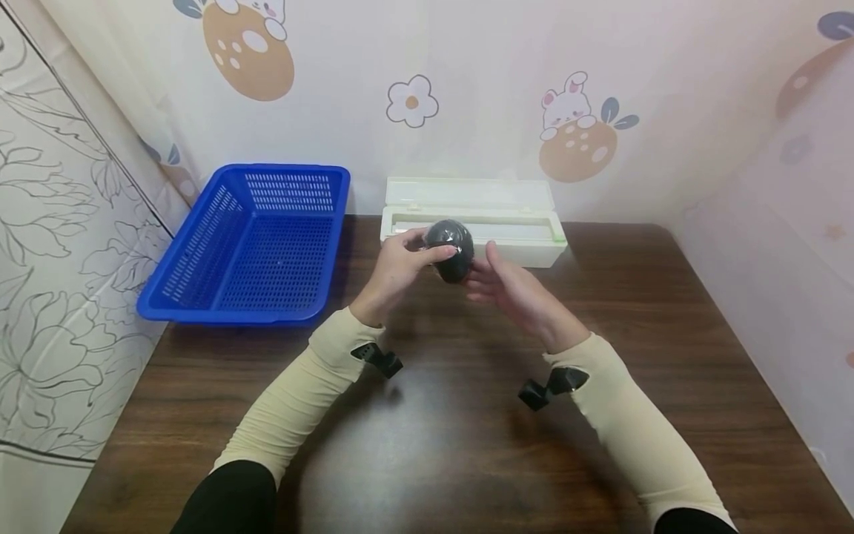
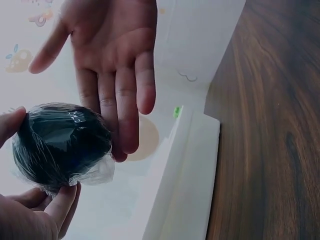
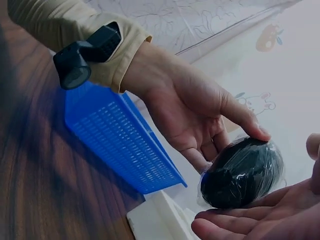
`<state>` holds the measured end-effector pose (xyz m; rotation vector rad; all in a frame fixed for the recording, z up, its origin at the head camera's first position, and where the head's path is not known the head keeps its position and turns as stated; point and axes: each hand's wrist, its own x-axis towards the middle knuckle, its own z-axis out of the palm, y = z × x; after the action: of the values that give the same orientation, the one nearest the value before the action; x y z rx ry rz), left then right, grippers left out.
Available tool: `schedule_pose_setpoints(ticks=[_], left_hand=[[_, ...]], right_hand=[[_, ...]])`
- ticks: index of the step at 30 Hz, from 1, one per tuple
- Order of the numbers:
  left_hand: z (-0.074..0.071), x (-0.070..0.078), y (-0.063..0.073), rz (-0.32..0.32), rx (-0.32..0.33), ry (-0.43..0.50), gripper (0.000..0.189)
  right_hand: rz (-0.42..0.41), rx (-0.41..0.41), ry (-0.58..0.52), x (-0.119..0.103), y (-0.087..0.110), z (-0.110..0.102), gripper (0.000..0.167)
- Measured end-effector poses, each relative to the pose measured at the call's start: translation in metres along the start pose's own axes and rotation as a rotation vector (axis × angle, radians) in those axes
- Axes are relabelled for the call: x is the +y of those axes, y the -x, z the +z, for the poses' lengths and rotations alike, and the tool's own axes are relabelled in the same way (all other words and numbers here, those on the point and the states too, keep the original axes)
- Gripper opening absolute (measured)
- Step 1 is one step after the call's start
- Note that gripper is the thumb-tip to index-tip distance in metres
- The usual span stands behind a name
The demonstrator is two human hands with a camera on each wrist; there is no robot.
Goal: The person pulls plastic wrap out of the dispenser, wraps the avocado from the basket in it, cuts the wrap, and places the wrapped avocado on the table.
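A dark, rounded object wrapped in clear plastic film (image 1: 450, 251) is held up above the table, in front of a white box. My left hand (image 1: 395, 271) grips it between thumb and fingers from the left side. My right hand (image 1: 512, 293) is on its other side, palm turned toward it, fingers straight and their tips at the wrapped object. In the left wrist view the film (image 2: 97, 170) bunches loosely at the object's lower edge. What lies inside the wrap cannot be made out beyond its dark, smooth, egg-like shape.
Behind the hands stands the long white box (image 1: 534, 254) with its lid (image 1: 470, 194) raised, a small green piece at its right end. A blue perforated basket (image 1: 233, 315) sits at the back left of the brown wooden table (image 1: 454, 445). Patterned curtains (image 1: 480, 89) hang behind.
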<state>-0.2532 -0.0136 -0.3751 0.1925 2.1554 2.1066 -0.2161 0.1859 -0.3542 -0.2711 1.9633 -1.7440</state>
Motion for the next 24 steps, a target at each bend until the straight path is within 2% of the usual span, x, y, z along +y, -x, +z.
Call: schedule_pose_setpoints(ticks=[2, 8, 11, 14, 18, 20, 24], left_hand=[[-0.001, -0.001, -0.001, -0.013, -0.021, 0.027, 0.052], [0.003, 0.005, 0.002, -0.063, -0.159, 0.178, 0.045], [0.004, 0.008, 0.004, -0.053, -0.168, 0.172, 0.045], [0.002, 0.007, 0.003, -0.048, -0.161, 0.162, 0.044], [0.0, 0.003, 0.002, -0.062, -0.149, 0.07, 0.048], [0.0, 0.002, 0.002, -0.063, -0.15, 0.0, 0.051], [0.001, 0.0, 0.004, -0.02, -0.196, -0.08, 0.05]], right_hand=[[0.004, -0.033, -0.039, 0.001, -0.002, -0.001, 0.094], [-0.032, -0.118, -0.198, 0.006, -0.006, -0.004, 0.092], [-0.034, -0.142, -0.202, 0.006, -0.005, -0.008, 0.095], [-0.018, -0.094, -0.133, 0.003, -0.001, -0.015, 0.099], [-0.016, 0.095, 0.001, -0.003, 0.004, -0.02, 0.086], [-0.016, 0.16, 0.085, -0.006, 0.005, -0.021, 0.077], [-0.055, 0.133, 0.257, -0.008, 0.004, -0.019, 0.066]])
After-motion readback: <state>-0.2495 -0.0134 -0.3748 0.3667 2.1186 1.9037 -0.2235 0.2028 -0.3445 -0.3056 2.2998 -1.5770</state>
